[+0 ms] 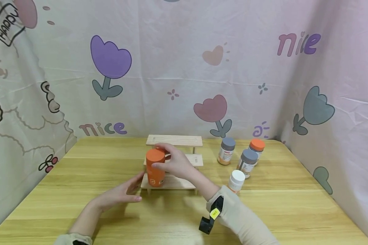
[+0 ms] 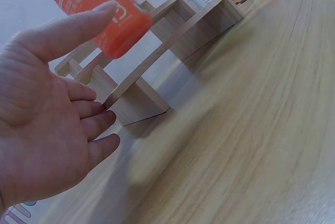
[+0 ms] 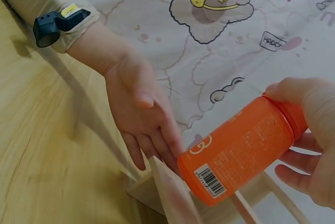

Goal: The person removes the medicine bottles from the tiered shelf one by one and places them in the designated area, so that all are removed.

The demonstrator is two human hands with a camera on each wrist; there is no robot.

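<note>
My right hand point(image 1: 178, 162) grips an orange bottle point(image 1: 155, 173) near its cap, thumb on one side and fingers on the other. The bottle is over the left end of the lowest step of a small three-step wooden rack point(image 1: 181, 183); I cannot tell whether its base touches the wood. In the right wrist view a barcode shows low on the bottle point(image 3: 238, 153). My left hand point(image 1: 118, 195) is beside the rack's left end, fingers extended and holding nothing. Its fingertips point(image 2: 107, 116) are at the end of the lowest step in the left wrist view.
Right of the rack stand two grey-capped bottles, one farther back point(image 1: 226, 151) and one nearer point(image 1: 247, 163). An orange-capped bottle point(image 1: 258, 145) is partly hidden behind the nearer one. A white-capped bottle point(image 1: 236, 180) stands in front, close to my right forearm. A printed cloth point(image 1: 171, 68) hangs behind the table.
</note>
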